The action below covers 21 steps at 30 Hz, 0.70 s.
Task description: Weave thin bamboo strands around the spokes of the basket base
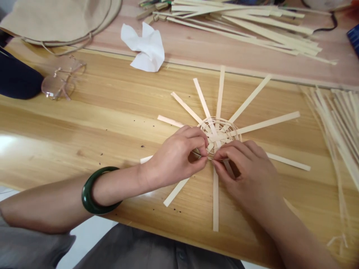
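A basket base woven of flat pale strips (221,95) lies on the wooden table (92,138), its strips fanning out like spokes. Thin weaving strands (235,127) circle its centre in several loose rings. My left hand (182,151), with a dark green bangle (87,194) on the forearm, pinches a thin strand at the near edge of the rings. Just to its right, my right hand (246,172) pinches the same edge between thumb and fingers. Both hands cover part of the rings and some spokes.
Loose flat strips (269,28) are piled at the back, and bundled thin strips (339,127) lie at the right. Crumpled white tissue (150,48), eyeglasses (60,80), a dark case (18,76) and a beige cloth item (58,20) sit toward the back left.
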Motion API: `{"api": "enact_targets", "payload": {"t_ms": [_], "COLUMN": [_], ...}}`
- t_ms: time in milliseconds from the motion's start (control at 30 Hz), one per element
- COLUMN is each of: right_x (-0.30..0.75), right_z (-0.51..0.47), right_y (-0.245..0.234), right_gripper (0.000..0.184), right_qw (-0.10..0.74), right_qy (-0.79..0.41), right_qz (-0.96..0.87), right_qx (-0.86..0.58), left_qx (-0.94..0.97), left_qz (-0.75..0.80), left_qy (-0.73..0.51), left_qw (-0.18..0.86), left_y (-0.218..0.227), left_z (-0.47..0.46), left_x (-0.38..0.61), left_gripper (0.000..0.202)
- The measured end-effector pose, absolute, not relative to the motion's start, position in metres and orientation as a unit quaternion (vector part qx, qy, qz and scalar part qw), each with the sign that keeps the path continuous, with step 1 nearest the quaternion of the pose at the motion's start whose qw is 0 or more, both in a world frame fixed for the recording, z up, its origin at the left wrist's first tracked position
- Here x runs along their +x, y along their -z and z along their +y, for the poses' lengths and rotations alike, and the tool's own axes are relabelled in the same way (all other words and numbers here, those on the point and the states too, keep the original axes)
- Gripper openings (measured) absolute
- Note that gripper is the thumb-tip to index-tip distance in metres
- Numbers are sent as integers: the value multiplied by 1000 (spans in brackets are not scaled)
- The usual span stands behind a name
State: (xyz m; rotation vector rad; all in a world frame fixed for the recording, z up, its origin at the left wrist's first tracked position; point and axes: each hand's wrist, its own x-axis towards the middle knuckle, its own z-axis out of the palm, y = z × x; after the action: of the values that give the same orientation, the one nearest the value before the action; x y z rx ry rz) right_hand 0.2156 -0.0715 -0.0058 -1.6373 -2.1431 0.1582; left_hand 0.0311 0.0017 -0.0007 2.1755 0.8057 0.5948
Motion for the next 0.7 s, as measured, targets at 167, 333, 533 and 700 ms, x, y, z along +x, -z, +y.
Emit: {"api": "enact_targets", "payload": {"t_ms": [167, 333, 533, 700], "right_x": [224, 238, 236, 231], "right_z": [-67, -65, -57, -33], "right_y": [3, -12, -21, -21], "right_gripper": [4, 4, 10, 10], "right_qw": [242, 340, 299, 256], "right_qy": [-90, -76, -61, -56], "right_qz": [-775, -708, -744, -806], "right_qx": [-576, -614, -595, -531], "left_qx": [836, 820, 808, 814], "left_qz": [341, 380, 401, 415], "left_qy": [-241, -258, -252, -189], "left_qw": [355, 340, 350, 360], "left_y": [1, 0, -1, -9], "left_z": [-2, 6, 26, 36], "left_x": [36, 34, 29, 27], "left_gripper": [13, 14, 15, 13]}}
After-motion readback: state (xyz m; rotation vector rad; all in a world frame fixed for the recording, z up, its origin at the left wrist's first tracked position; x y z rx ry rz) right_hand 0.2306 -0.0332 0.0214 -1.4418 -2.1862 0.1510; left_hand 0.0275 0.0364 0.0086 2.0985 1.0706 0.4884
